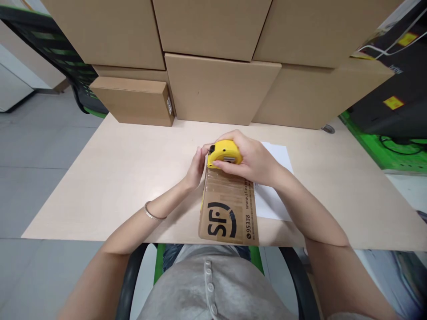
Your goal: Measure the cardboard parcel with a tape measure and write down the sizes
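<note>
A brown cardboard parcel box (223, 209) lies lengthwise on the table near its front edge, with black SF lettering on its top and clear tape across it. My right hand (255, 158) grips a yellow tape measure (225, 151), which rests at the far end of the box top. The thumb lies along the near side of its case and the fingers curl over the far side. Close by the box's far left corner is my left hand (197, 166), its fingertips reaching the tape measure's left end. Its fingers are bent together, and what they pinch is hidden.
A white sheet of paper (275, 200) lies partly under my right forearm and beside the box. Large cardboard boxes (220, 89) line the table's back edge, with a smaller flat box (133, 100) at back left. A black machine (387, 98) stands at right.
</note>
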Demonstrator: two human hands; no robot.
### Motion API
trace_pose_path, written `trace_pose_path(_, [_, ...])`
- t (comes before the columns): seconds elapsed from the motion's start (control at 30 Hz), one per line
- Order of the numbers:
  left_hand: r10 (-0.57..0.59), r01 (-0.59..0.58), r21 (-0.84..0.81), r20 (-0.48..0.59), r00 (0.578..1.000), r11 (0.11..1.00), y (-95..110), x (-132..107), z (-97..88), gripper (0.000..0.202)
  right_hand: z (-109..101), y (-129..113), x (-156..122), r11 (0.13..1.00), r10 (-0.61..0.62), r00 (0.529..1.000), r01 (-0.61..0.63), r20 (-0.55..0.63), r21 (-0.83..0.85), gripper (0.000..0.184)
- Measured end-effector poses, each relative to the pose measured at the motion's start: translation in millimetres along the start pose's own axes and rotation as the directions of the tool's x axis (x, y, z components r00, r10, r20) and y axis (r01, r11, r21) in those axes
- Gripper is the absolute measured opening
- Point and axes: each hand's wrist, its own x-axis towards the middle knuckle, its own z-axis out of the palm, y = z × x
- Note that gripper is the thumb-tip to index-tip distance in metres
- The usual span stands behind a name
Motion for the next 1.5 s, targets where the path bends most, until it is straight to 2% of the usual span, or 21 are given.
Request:
trace_pose_path(0.1, [-0.022,0.019,-0.080,-0.025,0.999,0.997,-7,-2,-0.1,0.053,6,-7,6,0.993,-0.020,0.998,0.027,0.063,-0.119,0.034])
trace_pose_path(0.27, [0.072,-0.074,0.026,0.076,0.995,0.997,-6,-5,-9.5,0.047,-8,-4,-5,0.986,0.006,0.997,0.008,0.083,-0.168,0.034])
trace_pose_path(0.4, [0.091,-0.100,0.071,0.113,0.989,0.992,-4,-5,-10.5,0.045,-34,10,-37,0.990,0.082,0.995,-0.075,0.054,-0.119,0.033])
trace_pose_path(0.5, [0.062,-0.070,0.052,0.137,0.989,0.996,-4,-6,-9.8,0.043,-48,24,-68,0.986,0.137,0.990,-0.138,-0.021,-0.089,0.035])
trace_pose_path(0.67, [0.059,-0.067,0.047,0.161,0.985,0.997,-5,-5,-11.6,0.042,-50,37,-97,0.976,0.185,0.978,-0.194,-0.096,-0.096,0.036])
trace_pose_path(1.0, [0.039,-0.035,-0.021,0.226,0.973,0.999,-11,-7,-18.1,0.038,-46,43,-85,0.985,0.158,0.984,-0.163,-0.087,-0.060,0.037])
trace_pose_path(1.13, [0.031,-0.034,0.010,0.214,0.976,0.999,-9,-6,-18.0,0.036,-46,44,-88,0.986,0.154,0.984,-0.158,-0.088,-0.046,0.035])
trace_pose_path(1.3, [-0.003,0.002,0.008,0.206,0.979,1.000,-10,-7,-18.8,0.038,-54,34,-88,0.977,0.214,0.976,-0.213,-0.037,0.010,0.038])
trace_pose_path(1.4, [0.012,-0.017,0.020,0.200,0.980,1.000,-11,-7,-18.9,0.041,-54,27,-75,0.979,0.206,0.978,-0.206,-0.040,0.011,0.039])
trace_pose_path(1.5, [0.028,-0.037,0.040,0.187,0.982,0.999,-9,-6,-18.7,0.042,-43,17,-53,0.989,0.140,0.990,-0.138,0.020,-0.058,0.038])
